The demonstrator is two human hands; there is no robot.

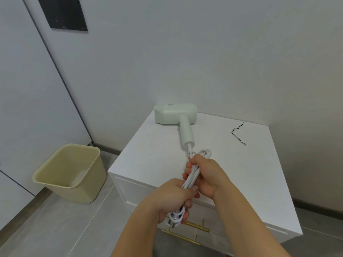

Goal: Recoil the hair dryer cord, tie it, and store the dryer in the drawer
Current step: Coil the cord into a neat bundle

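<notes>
A pale yellow plastic waste bin [94, 175] stands on the grey tiled floor [55, 229]. A black rectangular panel [62, 13] sits on the white wall [185, 52].

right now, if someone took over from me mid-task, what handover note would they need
Left hand: its grip is round the lower end of the coiled cord; the plug end hangs below it.
Right hand: grips the upper part of the coil.
Hair dryer: lies on the cabinet top.
Black tie string: lies loose on the top, right of the dryer.
Drawer front: looks shut.
Done: cord gathered into a bundle.
Left: tie the bundle, open the drawer, store the dryer.
</notes>
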